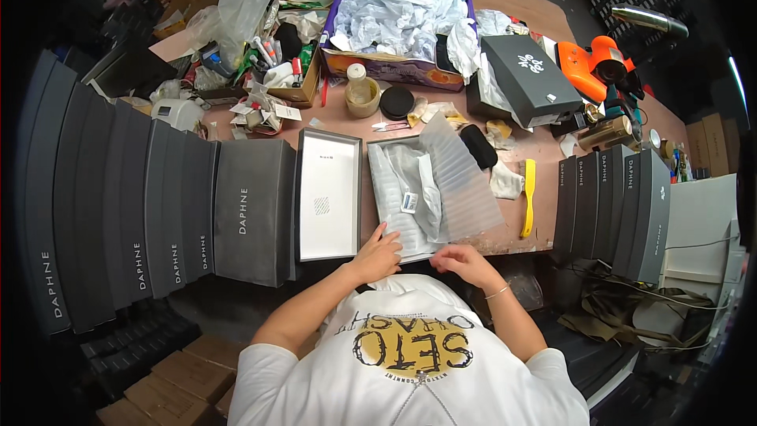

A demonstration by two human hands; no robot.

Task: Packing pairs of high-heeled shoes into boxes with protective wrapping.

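In front of me lies an open dark shoebox base, lined with translucent ribbed wrapping sheet that spreads out past its right side. Inside the box is a clear bag with a small white-and-blue sachet on it; what the bag covers is hard to make out. My left hand rests at the box's front left corner, fingers stretched onto the wrapping. At the front right corner, my right hand has curled fingers close to the rim; anything in them is hidden. A shoebox lid lies left of the base, white inside up.
Dark shoeboxes stand in rows at left and right. A yellow-handled brush, a black pad and a glue jar lie around the box. Behind are a carton of crumpled paper and an orange tool.
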